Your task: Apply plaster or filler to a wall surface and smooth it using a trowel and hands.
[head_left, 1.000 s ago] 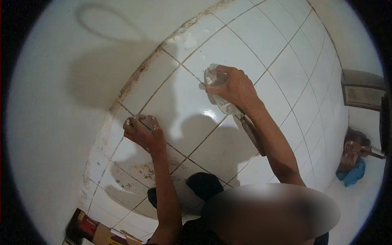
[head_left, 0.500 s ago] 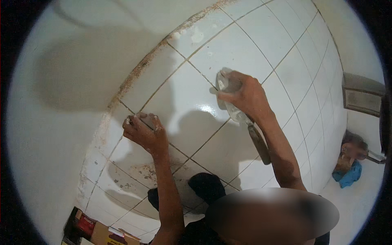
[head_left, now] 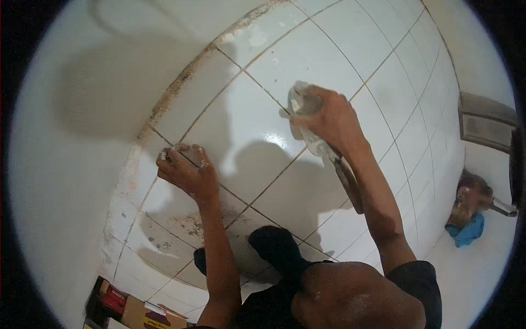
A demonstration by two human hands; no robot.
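My right hand (head_left: 332, 119) is closed around the whitish, paste-smeared blade of a trowel (head_left: 316, 143). Its dark handle points back toward me, along the inside of my right forearm. White paste lies around the blade's far end, partly hidden by my fingers. My left hand (head_left: 189, 174) is low over a joint line in the white tiled floor (head_left: 263, 186), to the left of the trowel. Its fingers are curled, with white paste on the fingertips. Whatever lies between them is too small to make out.
A pale wall (head_left: 82, 181) meets the tiles along a crumbling brown edge at left. Cardboard boxes (head_left: 134, 312) stand at lower left. My dark-covered foot (head_left: 274, 244) rests near the middle. At right are a blue plastic bag (head_left: 467, 230) and a wooden frame (head_left: 486, 129).
The whole view has shifted slightly. My left hand appears a little farther up and left along the tile joint. My right hand keeps its grip on the trowel.
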